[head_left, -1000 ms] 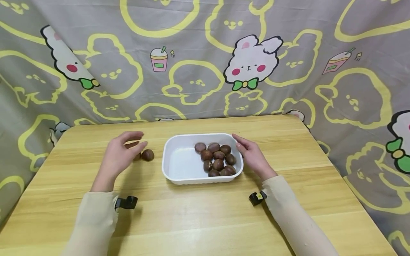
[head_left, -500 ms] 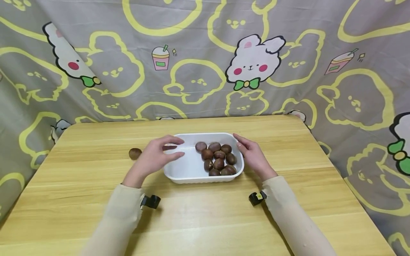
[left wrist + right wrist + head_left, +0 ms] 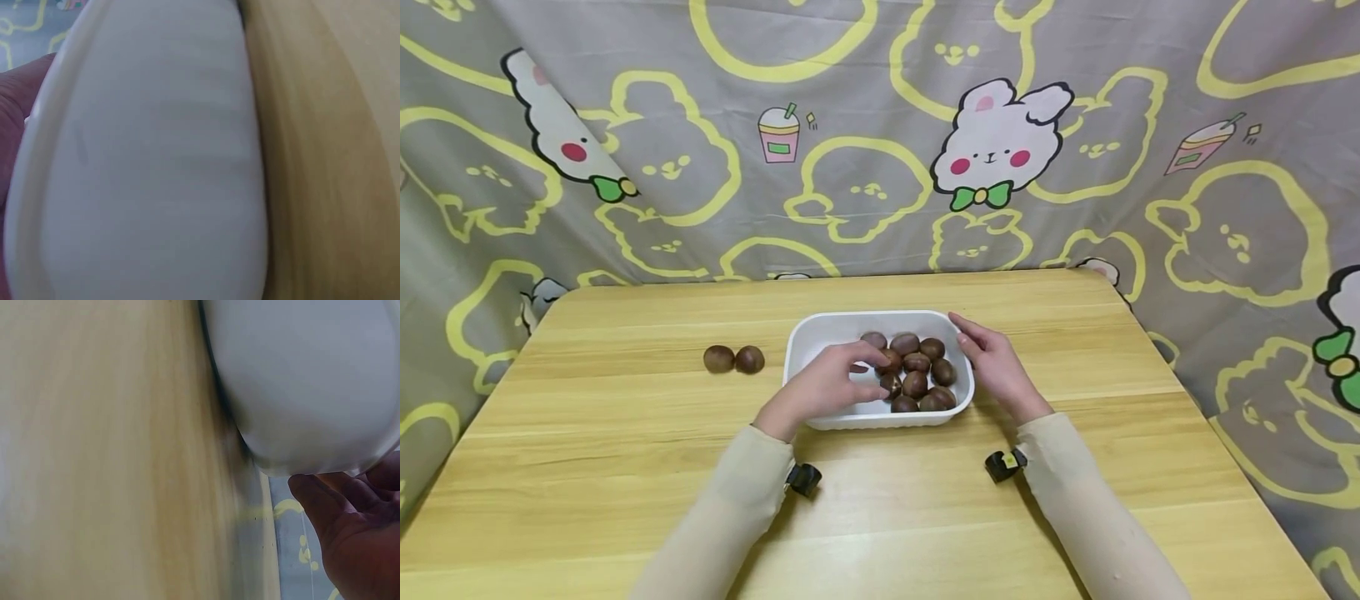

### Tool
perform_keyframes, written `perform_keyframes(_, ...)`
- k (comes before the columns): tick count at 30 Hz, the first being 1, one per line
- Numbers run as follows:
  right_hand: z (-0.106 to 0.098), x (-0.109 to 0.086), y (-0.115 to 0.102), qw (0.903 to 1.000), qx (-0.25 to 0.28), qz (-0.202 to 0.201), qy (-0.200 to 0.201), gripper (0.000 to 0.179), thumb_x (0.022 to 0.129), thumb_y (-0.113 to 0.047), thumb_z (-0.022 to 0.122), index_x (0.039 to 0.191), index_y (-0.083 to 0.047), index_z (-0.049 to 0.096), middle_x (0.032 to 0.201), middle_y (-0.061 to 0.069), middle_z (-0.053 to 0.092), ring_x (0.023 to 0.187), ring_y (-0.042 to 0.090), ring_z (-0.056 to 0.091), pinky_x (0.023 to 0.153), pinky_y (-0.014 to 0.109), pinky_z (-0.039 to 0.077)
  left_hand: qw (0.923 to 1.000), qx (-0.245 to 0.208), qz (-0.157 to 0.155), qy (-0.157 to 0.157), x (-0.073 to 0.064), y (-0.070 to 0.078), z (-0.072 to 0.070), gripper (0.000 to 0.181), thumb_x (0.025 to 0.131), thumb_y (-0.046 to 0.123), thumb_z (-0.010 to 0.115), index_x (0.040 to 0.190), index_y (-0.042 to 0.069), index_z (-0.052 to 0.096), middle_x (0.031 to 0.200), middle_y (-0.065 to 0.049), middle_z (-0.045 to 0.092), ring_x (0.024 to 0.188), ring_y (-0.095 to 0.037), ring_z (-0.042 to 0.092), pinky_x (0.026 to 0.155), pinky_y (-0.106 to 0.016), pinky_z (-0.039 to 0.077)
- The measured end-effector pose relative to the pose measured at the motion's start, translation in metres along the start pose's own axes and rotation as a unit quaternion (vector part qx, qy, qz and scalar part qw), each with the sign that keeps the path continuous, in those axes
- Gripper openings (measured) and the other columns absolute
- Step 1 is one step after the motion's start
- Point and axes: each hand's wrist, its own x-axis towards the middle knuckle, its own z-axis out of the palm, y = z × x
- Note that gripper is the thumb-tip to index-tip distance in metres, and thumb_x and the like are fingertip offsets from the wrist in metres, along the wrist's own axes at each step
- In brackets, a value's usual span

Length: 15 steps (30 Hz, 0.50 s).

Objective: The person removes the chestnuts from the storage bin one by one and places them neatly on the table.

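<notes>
In the head view, my left hand (image 3: pixel 831 382) reaches over the left half of a white plastic tray (image 3: pixel 808 333). Its thumb and fingers stand apart beside the nearest of several brown chestnuts (image 3: pixel 915 384), with nothing seen between them; whether the fingertips touch one is unclear. At the tray's right end, my right hand (image 3: pixel 1000 373) grips the rim, thumb at the edge and fingers along the outer wall. The right wrist view shows the fingers (image 3: pixel 319 503) against that wall. Only the tray's outer side (image 3: pixel 156 156) and a bit of hand appear in the left wrist view.
Two chestnuts (image 3: pixel 734 359) sit side by side on the wooden table (image 3: pixel 625 467), left of the tray. Behind the table hangs a grey curtain (image 3: pixel 865 108) with cartoon figures. A small black camera (image 3: pixel 805 479) is on the left wrist, another (image 3: pixel 1002 465) on the right.
My left hand has moved right, away from the two chestnuts on the table, and is now over the tray near the chestnuts inside. The right hand has stayed at the tray's right end.
</notes>
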Motion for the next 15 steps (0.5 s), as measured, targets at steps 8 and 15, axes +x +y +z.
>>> perform_keyframes(8,0.000,0.001,0.001,1.0000,-0.003,-0.001,0.000,0.040,0.105,-0.013,0.046,0.145,-0.007,0.048,0.149,0.009,0.043,0.138,0.021,0.035,0.111,0.036,0.029,0.9991,0.039,-0.012,-0.014,0.007,0.000,0.005,0.037,0.083,0.009,0.079,0.117,-0.002,0.067,0.115,-0.012,0.066,0.105,-0.028,0.063,0.091,-0.036,0.051)
perform_keyframes(15,0.000,0.000,0.002,1.0000,-0.002,-0.004,0.001,0.041,0.105,-0.012,0.046,0.146,-0.006,0.047,0.149,0.011,0.043,0.138,0.023,0.035,0.112,0.038,0.029,0.9963,0.083,0.016,-0.015,0.013,-0.001,0.015,0.034,0.082,0.012,0.081,0.112,0.001,0.069,0.111,-0.007,0.067,0.104,-0.023,0.061,0.094,-0.036,0.046)
